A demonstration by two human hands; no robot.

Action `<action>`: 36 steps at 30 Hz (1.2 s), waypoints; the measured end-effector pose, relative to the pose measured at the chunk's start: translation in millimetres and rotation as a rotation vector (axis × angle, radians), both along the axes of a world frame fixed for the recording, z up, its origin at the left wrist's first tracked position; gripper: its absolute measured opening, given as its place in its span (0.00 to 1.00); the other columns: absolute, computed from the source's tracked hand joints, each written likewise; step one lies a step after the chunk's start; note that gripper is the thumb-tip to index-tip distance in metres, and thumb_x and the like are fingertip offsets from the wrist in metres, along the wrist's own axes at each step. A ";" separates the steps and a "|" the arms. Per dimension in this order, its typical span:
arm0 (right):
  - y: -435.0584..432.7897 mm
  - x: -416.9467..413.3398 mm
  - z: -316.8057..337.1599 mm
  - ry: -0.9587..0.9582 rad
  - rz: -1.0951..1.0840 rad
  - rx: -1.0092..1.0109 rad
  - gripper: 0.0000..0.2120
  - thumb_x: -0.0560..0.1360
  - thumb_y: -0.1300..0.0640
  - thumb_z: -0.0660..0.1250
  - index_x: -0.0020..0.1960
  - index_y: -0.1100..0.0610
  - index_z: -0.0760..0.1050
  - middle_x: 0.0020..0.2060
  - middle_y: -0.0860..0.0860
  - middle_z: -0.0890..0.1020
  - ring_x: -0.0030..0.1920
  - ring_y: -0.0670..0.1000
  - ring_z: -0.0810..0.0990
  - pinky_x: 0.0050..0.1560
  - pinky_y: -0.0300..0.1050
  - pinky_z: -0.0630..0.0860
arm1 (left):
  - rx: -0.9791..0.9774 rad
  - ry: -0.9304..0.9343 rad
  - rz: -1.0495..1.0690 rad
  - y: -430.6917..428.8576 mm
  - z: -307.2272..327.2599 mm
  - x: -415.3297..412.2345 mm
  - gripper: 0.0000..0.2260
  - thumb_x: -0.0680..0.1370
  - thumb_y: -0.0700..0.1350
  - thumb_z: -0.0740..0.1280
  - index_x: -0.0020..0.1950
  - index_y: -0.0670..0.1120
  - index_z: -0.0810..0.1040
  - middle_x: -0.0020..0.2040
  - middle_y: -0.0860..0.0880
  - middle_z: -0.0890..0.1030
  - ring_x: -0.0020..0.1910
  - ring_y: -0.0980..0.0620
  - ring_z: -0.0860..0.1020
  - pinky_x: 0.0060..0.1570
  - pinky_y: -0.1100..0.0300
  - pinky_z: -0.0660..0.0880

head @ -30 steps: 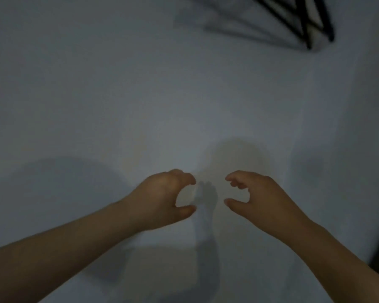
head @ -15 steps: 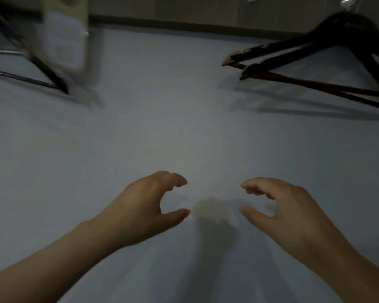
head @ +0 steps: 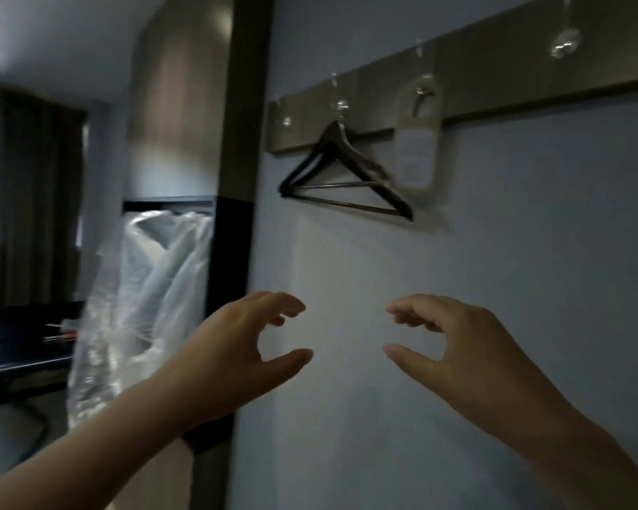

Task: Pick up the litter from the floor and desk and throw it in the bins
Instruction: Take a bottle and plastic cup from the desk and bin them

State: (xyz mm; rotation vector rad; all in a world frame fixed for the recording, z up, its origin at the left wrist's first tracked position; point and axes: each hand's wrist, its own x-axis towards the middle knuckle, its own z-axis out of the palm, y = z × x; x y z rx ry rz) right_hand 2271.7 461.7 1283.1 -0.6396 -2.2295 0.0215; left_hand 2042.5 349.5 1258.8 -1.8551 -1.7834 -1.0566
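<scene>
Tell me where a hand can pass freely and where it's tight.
Free: the bare wall below the hangers, between the left hand and right hand. Tight: the hook rail with hangers and a tag; the plastic cover left of the dark post.

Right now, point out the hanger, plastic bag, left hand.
hanger (head: 369, 168), head view, right sloping arm.
plastic bag (head: 155, 274), head view, crinkled middle.
left hand (head: 236, 347), head view, back of hand.
</scene>
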 end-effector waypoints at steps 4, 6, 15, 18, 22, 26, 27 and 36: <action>-33.7 -100.8 0.0 -0.030 0.148 0.010 0.19 0.70 0.43 0.69 0.61 0.41 0.74 0.51 0.34 0.77 0.54 0.32 0.73 0.54 0.29 0.71 | -0.003 -0.028 0.161 -73.7 -3.3 -78.6 0.23 0.70 0.60 0.69 0.64 0.58 0.73 0.59 0.62 0.76 0.56 0.67 0.74 0.56 0.67 0.74; -58.4 -153.9 -0.8 -0.021 0.233 0.001 0.19 0.70 0.43 0.69 0.60 0.41 0.74 0.50 0.35 0.77 0.54 0.31 0.73 0.52 0.27 0.71 | -0.015 -0.032 0.234 -111.6 -4.9 -117.7 0.23 0.69 0.61 0.68 0.64 0.59 0.73 0.58 0.65 0.74 0.56 0.69 0.73 0.55 0.67 0.74; -164.8 -368.8 -25.5 -0.066 0.562 -0.065 0.18 0.68 0.47 0.73 0.57 0.43 0.77 0.48 0.38 0.80 0.51 0.35 0.77 0.54 0.33 0.73 | -0.078 -0.026 0.580 -263.5 -24.8 -257.9 0.25 0.67 0.65 0.63 0.63 0.63 0.69 0.53 0.70 0.68 0.53 0.70 0.72 0.52 0.72 0.72; -186.1 -423.7 -37.7 -0.109 0.636 -0.075 0.17 0.68 0.48 0.74 0.56 0.43 0.77 0.48 0.38 0.80 0.51 0.35 0.77 0.54 0.35 0.74 | -0.087 -0.051 0.660 -293.7 -32.9 -294.3 0.24 0.71 0.61 0.67 0.65 0.59 0.70 0.59 0.63 0.73 0.57 0.64 0.73 0.55 0.68 0.73; -194.0 -485.6 -49.4 -0.144 0.676 -0.062 0.18 0.69 0.44 0.72 0.58 0.42 0.77 0.49 0.36 0.80 0.52 0.34 0.76 0.55 0.33 0.74 | -0.076 -0.073 0.723 -313.4 -43.6 -342.4 0.24 0.72 0.61 0.67 0.66 0.59 0.70 0.61 0.62 0.74 0.58 0.65 0.73 0.55 0.70 0.71; -178.5 -539.1 -60.0 -0.158 0.686 -0.051 0.18 0.69 0.43 0.71 0.59 0.43 0.76 0.50 0.37 0.80 0.53 0.35 0.76 0.56 0.37 0.74 | -0.093 -0.073 0.748 -302.9 -52.9 -392.9 0.24 0.72 0.60 0.68 0.67 0.58 0.70 0.61 0.62 0.74 0.57 0.65 0.73 0.54 0.72 0.70; -171.5 -552.1 -62.7 -0.155 0.690 -0.053 0.18 0.70 0.43 0.71 0.59 0.43 0.76 0.50 0.36 0.79 0.53 0.35 0.76 0.56 0.36 0.74 | -0.098 -0.072 0.754 -296.7 -55.2 -406.5 0.24 0.72 0.60 0.68 0.67 0.58 0.70 0.61 0.62 0.74 0.57 0.65 0.73 0.54 0.72 0.70; -84.0 -674.2 -76.7 -0.161 0.701 -0.080 0.18 0.70 0.43 0.70 0.58 0.42 0.76 0.49 0.34 0.79 0.52 0.32 0.75 0.55 0.29 0.71 | -0.153 -0.055 0.782 -217.0 -65.7 -535.0 0.23 0.73 0.60 0.67 0.67 0.57 0.70 0.61 0.61 0.75 0.58 0.65 0.73 0.54 0.72 0.70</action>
